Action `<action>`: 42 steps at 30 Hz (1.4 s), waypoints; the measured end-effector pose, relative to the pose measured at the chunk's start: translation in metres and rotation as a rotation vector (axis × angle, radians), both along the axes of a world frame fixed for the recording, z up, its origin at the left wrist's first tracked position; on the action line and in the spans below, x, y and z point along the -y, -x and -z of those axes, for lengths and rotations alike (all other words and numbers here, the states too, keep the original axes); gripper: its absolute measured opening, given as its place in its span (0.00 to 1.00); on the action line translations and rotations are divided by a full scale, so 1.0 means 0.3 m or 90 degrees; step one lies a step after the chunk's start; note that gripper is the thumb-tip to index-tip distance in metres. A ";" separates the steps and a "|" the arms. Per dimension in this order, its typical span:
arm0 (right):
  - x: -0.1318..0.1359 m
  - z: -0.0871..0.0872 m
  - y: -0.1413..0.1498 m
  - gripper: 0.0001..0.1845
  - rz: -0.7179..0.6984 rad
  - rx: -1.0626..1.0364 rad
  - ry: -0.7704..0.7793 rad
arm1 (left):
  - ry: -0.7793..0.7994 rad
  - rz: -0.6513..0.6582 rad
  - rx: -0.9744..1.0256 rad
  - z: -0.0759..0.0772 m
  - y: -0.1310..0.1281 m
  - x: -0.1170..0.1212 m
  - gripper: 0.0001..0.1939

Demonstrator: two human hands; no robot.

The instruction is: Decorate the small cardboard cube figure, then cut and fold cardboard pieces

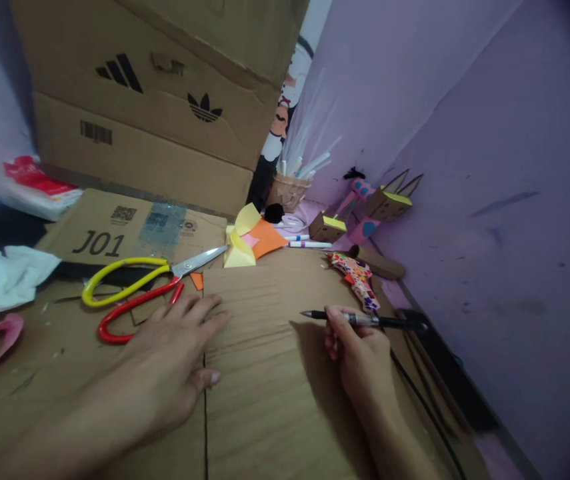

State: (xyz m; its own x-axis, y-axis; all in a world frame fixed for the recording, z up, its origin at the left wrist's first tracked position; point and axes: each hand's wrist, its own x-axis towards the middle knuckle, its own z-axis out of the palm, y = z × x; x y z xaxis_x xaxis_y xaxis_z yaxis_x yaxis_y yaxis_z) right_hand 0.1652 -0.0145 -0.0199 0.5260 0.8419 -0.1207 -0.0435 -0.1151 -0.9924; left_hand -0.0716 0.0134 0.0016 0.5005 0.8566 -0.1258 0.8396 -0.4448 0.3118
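Note:
A brown cardboard sheet (259, 373) lies in front of me, with a dark line along its left edge. My left hand (179, 353) rests flat over that edge, fingers stretched out. Between the fingers and thumb of my right hand (357, 353) is a black pen (365, 320), held nearly level above the sheet's right side, its tip pointing left. Scissors (172, 270) with one yellow and one red handle lie spread just beyond my left hand, blades toward the upper right.
A large cardboard box (149, 100) stands at the back, with a flat piece marked J01 (99, 243) before it. Coloured paper (265, 237), markers (309, 244) and a flower-patterned glue gun (357, 280) lie beyond the sheet. A cable (425, 400) runs along the right, near the purple wall (515, 233).

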 end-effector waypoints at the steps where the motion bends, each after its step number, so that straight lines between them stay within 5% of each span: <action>1: -0.013 -0.003 0.000 0.19 -0.011 -0.047 -0.009 | 0.003 -0.002 0.005 -0.001 0.000 0.001 0.30; 4: -0.066 -0.017 0.003 0.19 -0.067 -0.195 0.023 | 0.004 -0.012 0.040 -0.010 0.004 0.005 0.28; 8: -0.144 -0.039 0.007 0.05 -0.126 -0.293 0.091 | -0.007 -0.085 0.138 -0.027 0.024 -0.006 0.25; 10: -0.171 -0.048 0.006 0.08 -0.146 -0.303 0.109 | -0.016 -0.130 0.177 -0.033 0.034 -0.021 0.25; 13: -0.182 -0.055 0.002 0.13 -0.174 -0.289 0.131 | 0.008 -0.176 0.208 -0.033 0.038 -0.041 0.24; 20: -0.124 -0.010 0.011 0.06 -0.177 -0.089 0.134 | 0.049 -0.212 0.213 -0.022 0.006 -0.032 0.24; 25: -0.098 0.023 0.032 0.17 -0.215 -0.013 0.087 | 0.168 -0.314 0.406 -0.007 -0.027 -0.020 0.31; 29: -0.077 -0.009 0.051 0.10 -0.288 -0.038 0.074 | 0.263 -0.390 0.569 -0.014 -0.039 -0.022 0.32; 36: -0.054 -0.063 0.069 0.09 -0.306 -0.193 -0.057 | 0.582 -0.300 0.771 -0.052 -0.046 0.019 0.26; 42: -0.049 -0.083 0.065 0.10 -0.328 -0.326 -0.061 | 0.735 -0.380 0.879 -0.057 -0.081 0.053 0.25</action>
